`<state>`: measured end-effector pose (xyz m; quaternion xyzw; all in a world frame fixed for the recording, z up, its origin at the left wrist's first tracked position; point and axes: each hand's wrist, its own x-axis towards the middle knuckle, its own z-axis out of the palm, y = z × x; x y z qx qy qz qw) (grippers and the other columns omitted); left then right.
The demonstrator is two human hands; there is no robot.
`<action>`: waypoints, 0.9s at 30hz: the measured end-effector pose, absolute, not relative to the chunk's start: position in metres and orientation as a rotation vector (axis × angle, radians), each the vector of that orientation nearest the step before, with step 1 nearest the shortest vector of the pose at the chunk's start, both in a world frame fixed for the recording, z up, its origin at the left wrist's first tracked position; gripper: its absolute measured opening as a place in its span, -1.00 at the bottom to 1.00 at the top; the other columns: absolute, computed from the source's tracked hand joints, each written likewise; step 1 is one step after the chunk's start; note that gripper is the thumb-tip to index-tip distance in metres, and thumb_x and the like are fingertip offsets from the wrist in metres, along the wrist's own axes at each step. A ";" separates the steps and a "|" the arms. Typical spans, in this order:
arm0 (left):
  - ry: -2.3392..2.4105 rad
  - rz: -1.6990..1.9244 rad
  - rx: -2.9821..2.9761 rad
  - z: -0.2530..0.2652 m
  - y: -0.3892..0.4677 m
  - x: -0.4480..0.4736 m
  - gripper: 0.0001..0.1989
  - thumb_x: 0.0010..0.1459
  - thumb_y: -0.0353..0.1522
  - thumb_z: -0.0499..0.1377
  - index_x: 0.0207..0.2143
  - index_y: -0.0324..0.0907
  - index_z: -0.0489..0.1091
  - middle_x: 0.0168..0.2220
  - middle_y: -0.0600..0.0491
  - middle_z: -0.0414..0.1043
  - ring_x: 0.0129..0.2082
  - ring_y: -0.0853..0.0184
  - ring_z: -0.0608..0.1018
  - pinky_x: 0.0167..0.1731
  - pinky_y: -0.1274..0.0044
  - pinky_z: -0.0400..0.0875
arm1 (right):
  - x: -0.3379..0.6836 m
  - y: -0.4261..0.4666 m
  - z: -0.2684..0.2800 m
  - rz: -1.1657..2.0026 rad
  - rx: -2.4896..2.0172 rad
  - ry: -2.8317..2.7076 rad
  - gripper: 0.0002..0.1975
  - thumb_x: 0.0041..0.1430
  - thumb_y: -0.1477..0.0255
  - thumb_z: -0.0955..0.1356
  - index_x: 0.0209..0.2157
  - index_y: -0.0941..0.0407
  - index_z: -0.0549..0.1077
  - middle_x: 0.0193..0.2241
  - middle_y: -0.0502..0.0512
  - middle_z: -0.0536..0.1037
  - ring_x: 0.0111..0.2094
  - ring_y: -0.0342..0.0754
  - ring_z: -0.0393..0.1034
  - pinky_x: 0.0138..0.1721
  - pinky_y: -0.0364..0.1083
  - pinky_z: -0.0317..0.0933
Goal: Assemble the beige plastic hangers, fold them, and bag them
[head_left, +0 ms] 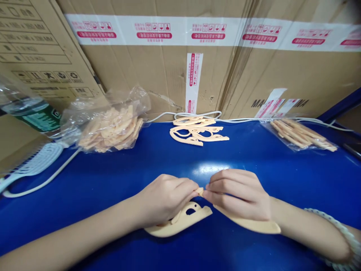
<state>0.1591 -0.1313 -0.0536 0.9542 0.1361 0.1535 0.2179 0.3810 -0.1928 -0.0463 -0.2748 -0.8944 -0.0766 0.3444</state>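
My left hand (166,197) is closed around a peach plastic hanger piece (180,225), whose curved arm and cut-out hole show below the fingers. My right hand (239,194) grips another peach hanger piece (261,226), its long arm slanting out under the palm toward the wrist. Between the two sets of fingertips a small peach end (200,191) shows, and the hands nearly meet there. Fingers cover most of both pieces, so whether they are joined I cannot tell.
Loose hanger pieces (197,132) lie at the back centre. Plastic bags of similar pieces stand left (113,128) and right (303,134). A hairbrush (39,160), a bottle (35,113) and a white cable (47,182) are at left. Cardboard boxes (146,71) wall off the blue table's (113,169) back.
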 end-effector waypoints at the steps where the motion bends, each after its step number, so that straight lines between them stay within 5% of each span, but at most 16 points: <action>1: 0.368 0.422 2.647 -0.054 -0.132 0.159 -0.66 0.38 -0.39 -0.11 -0.28 -0.20 0.44 -0.47 -0.01 0.46 -0.52 0.29 0.45 -0.49 0.52 0.23 | 0.381 -0.194 -0.043 -0.292 -0.688 -2.376 -0.81 0.25 0.57 0.32 -0.41 0.10 0.53 -0.44 0.09 0.60 -0.34 -0.03 0.50 -0.40 -0.08 0.37; 8: 0.366 0.439 2.480 -0.049 -0.135 0.160 -0.68 0.37 -0.39 -0.09 -0.27 -0.20 0.44 -0.44 -0.01 0.47 -0.49 0.30 0.48 -0.47 0.55 0.28 | 0.374 -0.218 -0.027 -0.250 -0.688 -2.399 -0.77 0.29 0.55 0.28 -0.34 0.04 0.55 -0.30 0.08 0.65 -0.21 -0.01 0.53 -0.24 -0.05 0.42; 11: 0.523 0.464 2.159 -0.047 -0.131 0.160 -0.68 0.38 -0.30 -0.07 -0.28 -0.18 0.44 -0.46 0.03 0.45 -0.50 0.33 0.48 -0.46 0.57 0.31 | 0.384 -0.210 -0.016 0.015 -0.920 -2.195 -0.79 0.28 0.57 0.29 -0.22 0.04 0.54 -0.33 0.11 0.64 -0.25 -0.02 0.52 -0.24 -0.06 0.41; 15: 0.653 0.496 1.482 -0.045 -0.120 0.161 -0.64 0.31 -0.13 0.05 -0.23 -0.23 0.46 -0.44 0.01 0.46 -0.55 0.36 0.48 -0.53 0.58 0.35 | 0.419 -0.178 -0.008 0.539 -1.393 -2.017 -0.92 0.16 0.48 0.36 -0.34 0.08 0.53 -0.36 0.11 0.63 -0.41 0.00 0.50 -0.41 -0.07 0.36; 18: 0.697 0.598 1.192 -0.047 -0.110 0.161 -0.70 0.26 -0.18 0.16 -0.21 -0.23 0.53 -0.31 -0.05 0.49 -0.38 0.33 0.54 -0.41 0.60 0.44 | 0.440 -0.163 -0.016 1.006 -1.613 -1.936 -0.57 0.05 0.51 0.36 0.01 0.12 0.43 -0.49 0.03 0.61 -0.53 -0.05 0.44 -0.54 -0.13 0.27; 21: 0.761 0.659 0.981 -0.051 -0.102 0.160 -0.78 0.26 -0.27 0.18 -0.13 -0.16 0.54 -0.18 -0.06 0.49 -0.24 0.33 0.56 -0.30 0.61 0.48 | 0.448 -0.160 -0.026 1.014 -1.724 -1.912 -0.37 0.04 0.50 0.36 0.19 0.19 0.26 -0.51 0.02 0.60 -0.54 -0.07 0.40 -0.53 -0.14 0.23; 27: 0.809 0.683 0.783 -0.050 -0.096 0.160 -0.78 0.27 -0.39 0.14 -0.09 -0.15 0.53 -0.16 -0.09 0.52 -0.26 0.32 0.59 -0.25 0.54 0.54 | 0.445 -0.165 -0.024 0.771 -1.859 -2.143 -0.38 0.12 0.37 0.38 0.20 0.24 0.26 -0.58 0.00 0.54 -0.60 -0.09 0.35 -0.57 -0.14 0.14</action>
